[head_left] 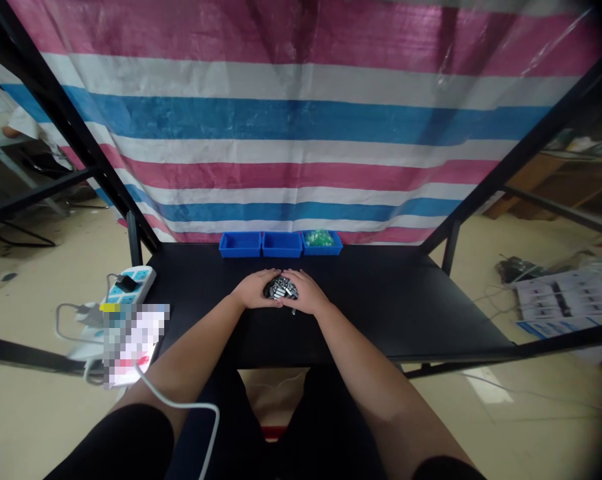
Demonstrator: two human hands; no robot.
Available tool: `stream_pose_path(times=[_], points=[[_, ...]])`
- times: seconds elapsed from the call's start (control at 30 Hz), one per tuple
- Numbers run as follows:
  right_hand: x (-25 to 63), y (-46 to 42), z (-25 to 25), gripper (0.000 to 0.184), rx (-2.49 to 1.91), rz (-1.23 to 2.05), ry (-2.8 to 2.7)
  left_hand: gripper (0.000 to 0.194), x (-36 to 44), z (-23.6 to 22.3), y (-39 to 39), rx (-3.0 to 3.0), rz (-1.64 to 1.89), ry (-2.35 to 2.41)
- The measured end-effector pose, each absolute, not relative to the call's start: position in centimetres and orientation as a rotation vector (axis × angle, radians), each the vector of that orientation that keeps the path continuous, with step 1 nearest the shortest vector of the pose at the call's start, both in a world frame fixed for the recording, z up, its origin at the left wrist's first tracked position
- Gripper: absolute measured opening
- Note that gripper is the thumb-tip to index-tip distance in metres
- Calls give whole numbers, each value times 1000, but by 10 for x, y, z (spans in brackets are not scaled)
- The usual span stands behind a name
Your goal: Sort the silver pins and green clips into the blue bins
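Observation:
A heap of small shiny metal pieces (281, 288) lies on the black tabletop (381, 300); some look like short cylinders, but their exact kind is too small to make out. My left hand (258, 289) curves around the heap's left side, and my right hand (305, 291) curves around its right side. Fingertips meet at the far edge and thumbs come together at the near edge, so both hands ring the pieces. One loose metal piece (293, 311) sits just outside, below the right thumb. The pieces under my fingers and palms are hidden.
Behind the hands stand a left blue bin (241, 253), a middle blue bin (281, 253) and a right blue bin (325, 251) with green bagged contents. A power strip (139, 283) and a white cable (181, 404) are at left. A striped sheet (301, 120) hangs behind.

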State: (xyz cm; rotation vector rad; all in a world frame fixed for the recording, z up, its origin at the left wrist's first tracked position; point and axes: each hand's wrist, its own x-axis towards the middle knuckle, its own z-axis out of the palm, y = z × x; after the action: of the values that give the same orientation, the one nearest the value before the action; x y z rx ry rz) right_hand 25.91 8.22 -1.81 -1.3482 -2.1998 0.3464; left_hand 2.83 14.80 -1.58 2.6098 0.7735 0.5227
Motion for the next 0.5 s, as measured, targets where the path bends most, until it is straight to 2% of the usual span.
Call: stream_pose_path(times=[0.33,0.5], points=[[259,79,-19,97,-1467,292,-2179,108,26,-23,151,2646,659,689],[258,80,-18,108,-1424,361,-2226,97,28,-22,150,2642,674,669]])
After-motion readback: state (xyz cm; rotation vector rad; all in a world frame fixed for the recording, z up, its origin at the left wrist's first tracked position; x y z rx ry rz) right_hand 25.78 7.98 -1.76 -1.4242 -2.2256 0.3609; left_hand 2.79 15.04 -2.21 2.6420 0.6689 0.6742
